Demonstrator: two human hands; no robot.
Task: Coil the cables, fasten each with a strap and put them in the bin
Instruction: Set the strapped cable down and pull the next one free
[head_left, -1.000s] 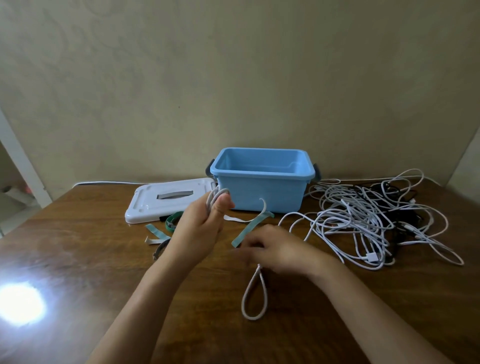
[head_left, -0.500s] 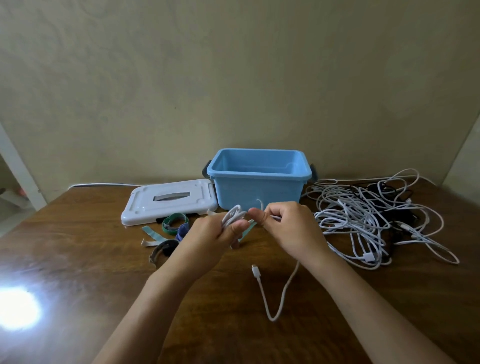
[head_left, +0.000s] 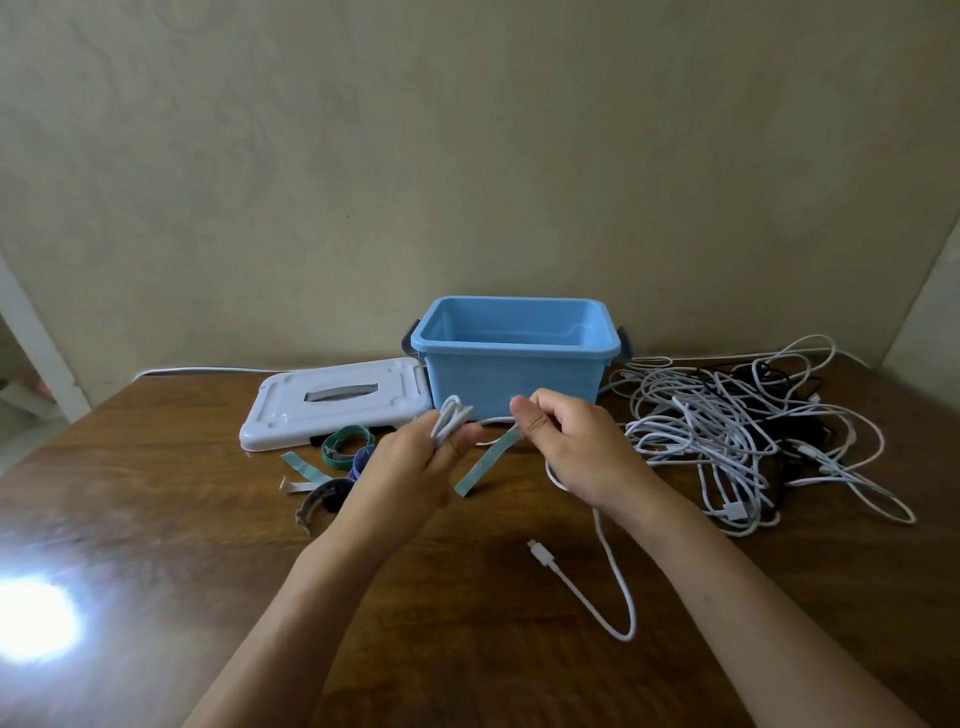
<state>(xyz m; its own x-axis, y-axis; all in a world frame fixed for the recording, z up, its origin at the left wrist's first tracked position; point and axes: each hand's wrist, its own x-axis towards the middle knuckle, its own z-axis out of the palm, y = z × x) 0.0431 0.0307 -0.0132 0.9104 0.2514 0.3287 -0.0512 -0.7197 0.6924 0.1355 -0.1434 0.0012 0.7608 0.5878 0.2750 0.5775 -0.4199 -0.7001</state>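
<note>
Your left hand (head_left: 415, 467) grips a small bundle of white cable loops (head_left: 451, 420), thumb and fingers curled round it, just in front of the blue bin (head_left: 511, 358). Your right hand (head_left: 576, 452) is held in front of the bin's right half, fingers curled, thumb and forefinger pinching the same white cable. The free tail (head_left: 613, 577) hangs from that hand to the wooden table (head_left: 156, 519) nearer you than the bin, its plug lying loose. A teal strap (head_left: 485, 464) lies flat between the hands, in front of the bin. The tangled pile of cables (head_left: 737, 431) sits right of the bin. The white lid (head_left: 332, 402) lies left of the bin, with spare straps (head_left: 343, 447) just in front of it.
</note>
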